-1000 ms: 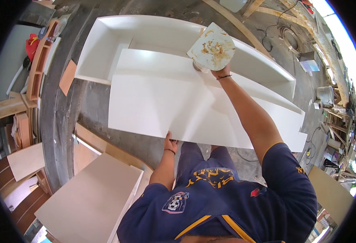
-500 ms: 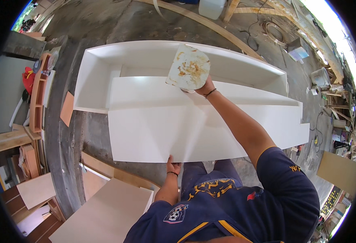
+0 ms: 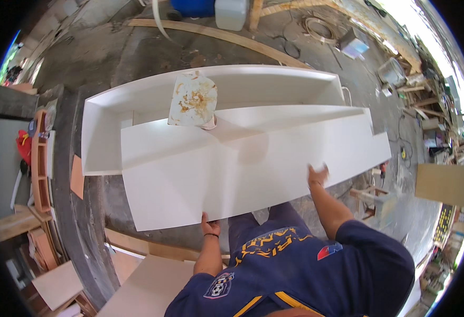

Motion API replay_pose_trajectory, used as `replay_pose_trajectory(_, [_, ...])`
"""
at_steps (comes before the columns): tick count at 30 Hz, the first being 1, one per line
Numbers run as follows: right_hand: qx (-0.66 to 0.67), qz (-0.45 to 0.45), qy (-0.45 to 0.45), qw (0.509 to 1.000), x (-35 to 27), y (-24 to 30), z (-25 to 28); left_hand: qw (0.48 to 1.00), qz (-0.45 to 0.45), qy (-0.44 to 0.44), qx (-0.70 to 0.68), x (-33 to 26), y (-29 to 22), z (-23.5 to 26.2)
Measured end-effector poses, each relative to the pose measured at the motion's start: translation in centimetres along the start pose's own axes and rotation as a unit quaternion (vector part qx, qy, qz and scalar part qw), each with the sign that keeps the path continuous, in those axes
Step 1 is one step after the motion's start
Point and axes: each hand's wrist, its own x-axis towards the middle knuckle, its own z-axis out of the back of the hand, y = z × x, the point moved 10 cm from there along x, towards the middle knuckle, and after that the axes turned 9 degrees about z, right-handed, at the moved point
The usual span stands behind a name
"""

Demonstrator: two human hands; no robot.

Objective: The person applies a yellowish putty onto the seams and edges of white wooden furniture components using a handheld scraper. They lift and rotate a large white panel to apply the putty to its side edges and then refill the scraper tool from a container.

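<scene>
Cabinet (image 3: 102,140), white and open, lies beyond the white panel (image 3: 242,174), a stained board (image 3: 192,100) at the panel's far edge. The left hand (image 3: 211,227) grasps the panel's near edge; farther right, the blurred right hand (image 3: 318,175), fingers seemingly released, is over it.

Stained grey floor (image 3: 105,61) — directly on it | white open box (image 3: 102,134) | long wooden plank (image 3: 232,38) | whitish jug (image 3: 230,15)
</scene>
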Motion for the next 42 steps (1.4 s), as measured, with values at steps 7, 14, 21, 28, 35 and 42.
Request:
replay_pose_trajectory(7, [0.507, -0.350, 0.218, 0.757, -5.7, -13.1, -2.6, 0.998, -0.065, 0.022, -0.015, -4.0, -2.0, -2.3])
replay_pose_trajectory(14, [0.705, -0.212, 0.246, 0.630, -0.6, -8.3, -3.3, 0.990, -0.137, 0.027, 0.000, -6.5, -3.6, -2.8])
replay_pose_trajectory(21, [0.723, -0.148, 0.289, 0.610, 1.7, -4.6, 2.5, 0.984, -0.177, 0.025, -0.022, -10.7, -1.3, -4.9])
replay_pose_trajectory(28, [0.730, -0.100, 0.327, 0.591, 3.6, -2.9, 5.2, 0.984, -0.176, -0.013, -0.013, -13.5, 1.2, -3.1])
replay_pose_trajectory(35, [0.719, -0.074, 0.340, 0.601, 6.5, -8.6, 7.8, 0.980, -0.191, -0.002, -0.055, -17.9, 6.3, -0.5])
replay_pose_trajectory(42, [0.670, 0.011, 0.250, 0.699, 4.9, -8.2, 19.3, 0.977, -0.194, 0.039, -0.081, -20.9, 11.6, 3.4])
